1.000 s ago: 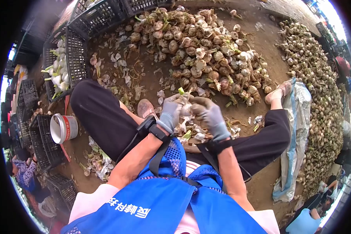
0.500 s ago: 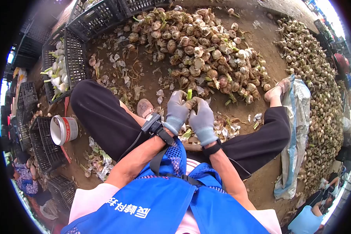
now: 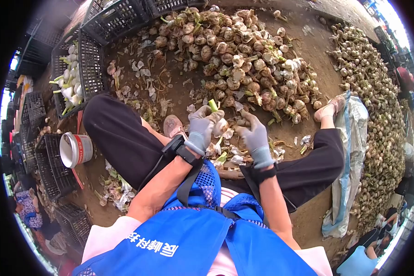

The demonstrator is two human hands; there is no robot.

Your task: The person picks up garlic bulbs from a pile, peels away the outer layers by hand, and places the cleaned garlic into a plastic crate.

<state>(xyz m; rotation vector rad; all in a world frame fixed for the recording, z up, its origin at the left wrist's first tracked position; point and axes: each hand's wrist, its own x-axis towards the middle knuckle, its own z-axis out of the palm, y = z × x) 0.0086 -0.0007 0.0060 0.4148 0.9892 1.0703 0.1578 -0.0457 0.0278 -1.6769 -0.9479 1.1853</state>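
Observation:
I sit on the ground with both gloved hands in front of me. My left hand (image 3: 200, 128) grips a garlic bulb (image 3: 220, 125) whose green stem stub points up and away. My right hand (image 3: 254, 135) is just to the right of the bulb, fingers bent, pinching at its loose papery skin. Peeled white skins (image 3: 230, 154) lie on the dirt below the hands, between my legs. A big heap of unpeeled garlic (image 3: 244, 60) lies right beyond the hands.
Black plastic crates (image 3: 91, 64) stand at the left, one holding cleaned white garlic (image 3: 70, 89). A white bucket (image 3: 75, 150) lies by my left leg. A second long heap of garlic (image 3: 377, 115) and a sack (image 3: 352, 161) are at the right. Other people sit at the edges.
My hands, pressed together around the bulb half a second ago, have drawn apart; the right hand has moved right and the bulb now shows white between them.

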